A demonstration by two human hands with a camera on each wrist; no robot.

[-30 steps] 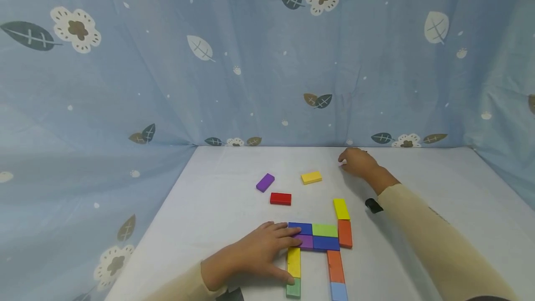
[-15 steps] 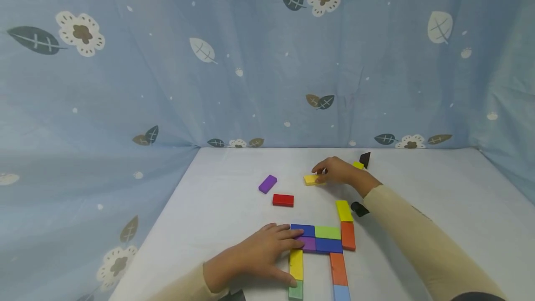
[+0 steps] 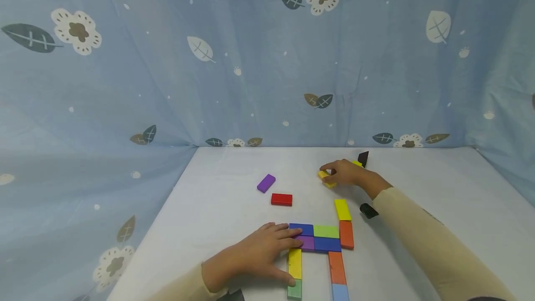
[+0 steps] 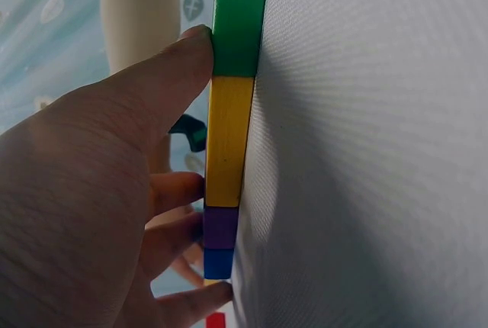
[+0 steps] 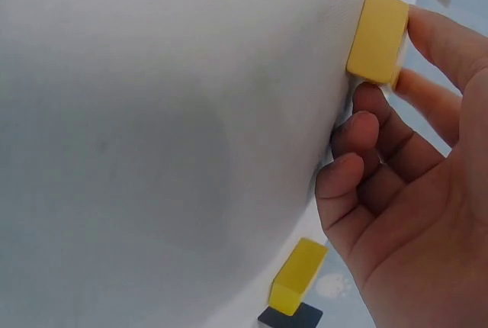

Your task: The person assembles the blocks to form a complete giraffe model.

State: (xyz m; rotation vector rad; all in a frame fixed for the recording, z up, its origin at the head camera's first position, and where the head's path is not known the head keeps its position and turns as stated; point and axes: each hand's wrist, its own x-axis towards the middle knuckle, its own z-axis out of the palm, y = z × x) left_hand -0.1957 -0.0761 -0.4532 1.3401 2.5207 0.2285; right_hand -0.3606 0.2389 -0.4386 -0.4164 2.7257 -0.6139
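Note:
My right hand [image 3: 344,172] pinches a yellow block [image 5: 379,38] between thumb and fingers at the back of the table, its other fingers curled below. In the right wrist view the block stands turned, its edge close to the white surface. My left hand [image 3: 263,252] rests spread along a flat layout of blocks. Its fingertips lie over a blue block [image 3: 307,230] and a purple block [image 3: 308,244], and its thumb touches a green block [image 4: 238,27] below a yellow block [image 3: 294,264]. A lime green block [image 3: 326,231] and another blue block [image 3: 327,244] complete the middle rows.
Orange blocks [image 3: 346,234], a bright yellow block [image 3: 342,210] and a light blue block [image 3: 340,292] line the layout's right side. A purple block [image 3: 266,183] and a red block [image 3: 282,199] lie loose. Behind the right hand sit another yellow block [image 5: 298,275] and a dark piece [image 5: 292,317].
My right hand has moved left from the back right to the loose yellow block, gripped it, and turned and drawn it slightly right. My left hand stays in place.

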